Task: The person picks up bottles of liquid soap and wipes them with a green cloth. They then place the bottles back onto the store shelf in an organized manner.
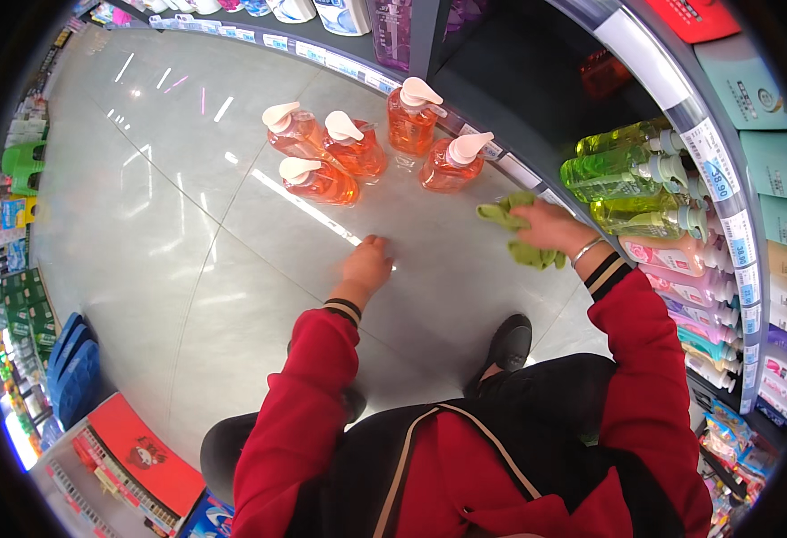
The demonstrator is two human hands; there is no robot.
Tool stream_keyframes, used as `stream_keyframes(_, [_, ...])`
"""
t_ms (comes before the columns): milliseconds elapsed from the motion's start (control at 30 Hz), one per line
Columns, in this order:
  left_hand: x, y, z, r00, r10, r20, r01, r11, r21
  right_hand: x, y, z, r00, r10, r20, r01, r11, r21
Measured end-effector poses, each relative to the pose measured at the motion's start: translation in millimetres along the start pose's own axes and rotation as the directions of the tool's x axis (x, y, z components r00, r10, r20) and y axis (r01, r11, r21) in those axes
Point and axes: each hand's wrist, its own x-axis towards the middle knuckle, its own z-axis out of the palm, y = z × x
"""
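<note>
My right hand (546, 225) grips a green cloth (534, 255) above the floor, beside the lower shelf's edge. My left hand (368, 259) is over the grey floor with its fingers curled, and no object shows in it. Beyond my hands, several clear pump bottles of orange-red liquid with pale pink pump heads stand on the floor. One pump bottle (452, 165) is nearest the cloth, another (412, 121) stands against the shelf edge, and the rest, such as the front pump bottle (322, 185), form a group to the left.
On the lower shelf (514, 74) at right, green pump bottles (608, 176) lie beside rows of pink and purple bottles (686, 289). A price-label rail (716, 161) curves above them. Blue plastic items (74, 376) and a red display box (144, 454) stand at left. My shoe (511, 343) rests on the floor.
</note>
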Motion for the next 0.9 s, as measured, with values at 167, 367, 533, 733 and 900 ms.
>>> stream_keyframes(167, [15,45,-17,0.974,0.077,-0.214,-0.127,0.965,-0.229,26,3,14,0.901,-0.137,-0.412,0.235,0.952,0.195])
stream_keyframes(367, [53,84,-51,0.942,-0.002,-0.335,-0.207,0.784,-0.585,67,-34,-3,0.732,-0.192,-0.654,0.503,0.799,0.328])
stream_keyframes(533, [58,115,-69,0.962,0.119,-0.245,-0.245,0.770,-0.590,109,-42,15,0.700,-0.181,-0.691,0.660,0.535,0.528])
stream_keyframes(733, [47,123,-76,0.952,0.143,-0.270,-0.277,0.774,-0.569,86,-45,10,0.717,-0.135,-0.684,0.671,0.400,0.624])
stream_keyframes(900, [23,148,-86,0.861,0.213,-0.461,-0.470,0.679,-0.565,17,-22,-26,0.706,-0.015,-0.708,0.673,0.327,0.664])
